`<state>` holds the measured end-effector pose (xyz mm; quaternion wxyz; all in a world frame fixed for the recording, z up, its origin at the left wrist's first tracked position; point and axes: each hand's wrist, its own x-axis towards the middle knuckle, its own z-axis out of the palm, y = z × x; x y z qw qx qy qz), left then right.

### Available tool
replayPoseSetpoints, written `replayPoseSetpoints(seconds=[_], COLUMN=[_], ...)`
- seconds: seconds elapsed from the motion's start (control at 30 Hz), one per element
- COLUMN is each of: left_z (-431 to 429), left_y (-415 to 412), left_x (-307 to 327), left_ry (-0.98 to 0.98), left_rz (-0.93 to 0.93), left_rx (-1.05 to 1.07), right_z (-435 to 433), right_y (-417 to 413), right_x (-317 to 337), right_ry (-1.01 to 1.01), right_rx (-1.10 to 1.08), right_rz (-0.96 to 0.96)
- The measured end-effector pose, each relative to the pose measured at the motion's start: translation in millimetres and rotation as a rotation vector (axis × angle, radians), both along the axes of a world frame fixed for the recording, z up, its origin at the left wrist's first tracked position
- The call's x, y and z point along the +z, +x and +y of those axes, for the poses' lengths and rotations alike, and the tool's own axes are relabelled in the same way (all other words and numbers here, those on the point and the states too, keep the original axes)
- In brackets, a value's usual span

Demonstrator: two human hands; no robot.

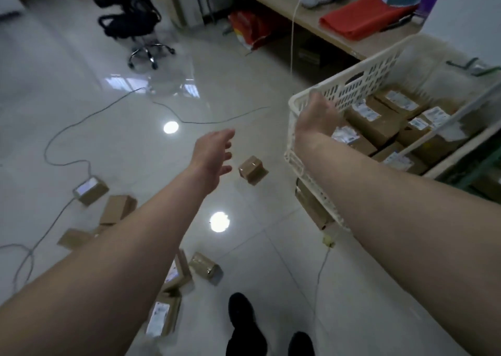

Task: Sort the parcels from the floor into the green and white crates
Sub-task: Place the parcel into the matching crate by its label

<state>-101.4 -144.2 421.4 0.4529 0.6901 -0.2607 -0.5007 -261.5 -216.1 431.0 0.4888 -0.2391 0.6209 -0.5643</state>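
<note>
Just beyond the spread, empty fingers [226, 134] of the left hand [212, 157], a small parcel [253, 170] sits tilted on the floor [108, 97], untouched. Fingers [332, 108] of the right hand [315, 116] curl over the corner rim of the white crate [379, 68], which holds labelled parcels [376, 127]; the green crate [471, 165] lies beside it.

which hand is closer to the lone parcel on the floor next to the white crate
Left. The left hand reaches out open just left of the parcel, not touching it. The right hand grips the rim of the white crate, higher and farther off.
</note>
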Motion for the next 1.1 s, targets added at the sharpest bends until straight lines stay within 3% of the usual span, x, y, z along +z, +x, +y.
replayPoseSetpoints(seconds=[0.4, 0.67, 0.87, 1.1], left_z=[125, 186, 222, 242], left_y=[164, 276, 350, 386], left_x=[-28, -82, -124, -212], left_ry=[0.053, 0.139, 0.234, 0.376], left_rz=[-0.045, -0.005, 0.046, 0.134], left_rx=[0.391, 0.474, 0.505, 0.528], right_z=[37, 58, 69, 67], right_y=[138, 245, 314, 344], right_x=[-28, -78, -117, -215], right_ry=[0.068, 0.076, 0.162, 0.277], right_rx=[0.342, 0.553, 0.432, 0.441], right_rz=[0.134, 0.284, 0.353, 0.453])
